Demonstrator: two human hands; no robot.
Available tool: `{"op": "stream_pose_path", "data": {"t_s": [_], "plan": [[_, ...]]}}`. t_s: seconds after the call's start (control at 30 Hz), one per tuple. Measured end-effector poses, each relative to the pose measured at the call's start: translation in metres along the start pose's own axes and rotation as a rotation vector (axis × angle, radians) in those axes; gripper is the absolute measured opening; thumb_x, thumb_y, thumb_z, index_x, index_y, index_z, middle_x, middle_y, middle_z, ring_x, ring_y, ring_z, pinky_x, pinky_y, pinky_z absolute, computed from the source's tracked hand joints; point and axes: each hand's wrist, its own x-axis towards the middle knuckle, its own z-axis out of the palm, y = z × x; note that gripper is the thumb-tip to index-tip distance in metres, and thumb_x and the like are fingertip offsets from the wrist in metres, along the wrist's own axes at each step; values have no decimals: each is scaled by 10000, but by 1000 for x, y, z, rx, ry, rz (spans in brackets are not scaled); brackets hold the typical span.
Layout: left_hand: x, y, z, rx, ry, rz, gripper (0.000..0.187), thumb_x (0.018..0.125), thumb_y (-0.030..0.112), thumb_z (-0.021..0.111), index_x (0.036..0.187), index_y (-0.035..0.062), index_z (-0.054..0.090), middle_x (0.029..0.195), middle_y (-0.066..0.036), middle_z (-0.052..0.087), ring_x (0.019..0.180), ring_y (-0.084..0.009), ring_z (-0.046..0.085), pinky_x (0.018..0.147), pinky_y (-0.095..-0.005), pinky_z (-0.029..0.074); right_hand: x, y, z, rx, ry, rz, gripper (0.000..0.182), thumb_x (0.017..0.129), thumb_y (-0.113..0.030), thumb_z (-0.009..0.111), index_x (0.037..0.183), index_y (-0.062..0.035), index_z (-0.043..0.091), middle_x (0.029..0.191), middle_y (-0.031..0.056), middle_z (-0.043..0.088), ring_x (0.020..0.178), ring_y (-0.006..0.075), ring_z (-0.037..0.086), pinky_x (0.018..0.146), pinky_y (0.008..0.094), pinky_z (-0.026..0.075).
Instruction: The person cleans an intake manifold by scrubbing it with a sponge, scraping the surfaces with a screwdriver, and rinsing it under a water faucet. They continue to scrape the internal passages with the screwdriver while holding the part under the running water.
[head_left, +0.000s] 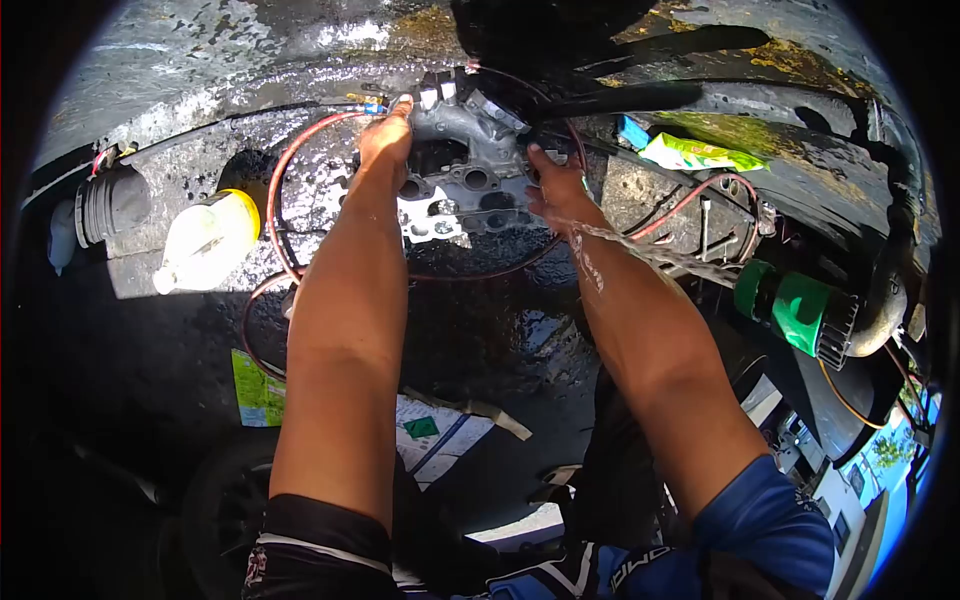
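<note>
metal part (485,150) lies at the wet surface (325,190) between both hands, the left hand (388,140) and right hand (560,185) each seemingly gripping one end, though the left fingers are hidden. water (660,258) from the green nozzle (800,310) hits the right wrist, suggesting rinsing; the next move likely calls for angling the part into that stream.

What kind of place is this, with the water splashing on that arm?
Probably a place where cars get fixed: there's what looks like a metal engine part, some metal tools, and what looks like a wheel in the shadows.
</note>
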Motion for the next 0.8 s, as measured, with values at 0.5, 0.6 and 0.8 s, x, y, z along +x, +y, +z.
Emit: {"op": "stream_pose_path", "data": {"t_s": [0.5, 0.6, 0.8], "plan": [[-165, -77, -7, -454, -101, 12, 479, 916, 284, 763, 1167, -89, 597, 1030, -152, 681, 872, -217, 657, 788, -366, 543, -85, 101, -65, 609, 132, -36, 360, 930, -185, 727, 1229, -160, 528, 1121, 68, 649, 847, 221, 652, 621, 352, 527], [-168, -62, 15, -545, -99, -42, 423, 911, 268, 759, 1126, -57, 596, 996, -151, 670, 826, -246, 663, 753, -392, 557, -82, 89, -78, 524, 236, -110, 324, 903, -123, 723, 1132, -120, 492, 1018, 89, 669, 751, 248, 668, 560, 363, 516], [-147, -75, 37, -630, -115, -58, 449, 894, 307, 761, 1131, -30, 585, 1028, -162, 660, 900, -273, 654, 811, -448, 553, -40, 104, -96, -46, 483, -755, 293, 867, -97, 790, 1055, -47, 571, 962, 70, 685, 795, 189, 633, 595, 351, 494]]}}
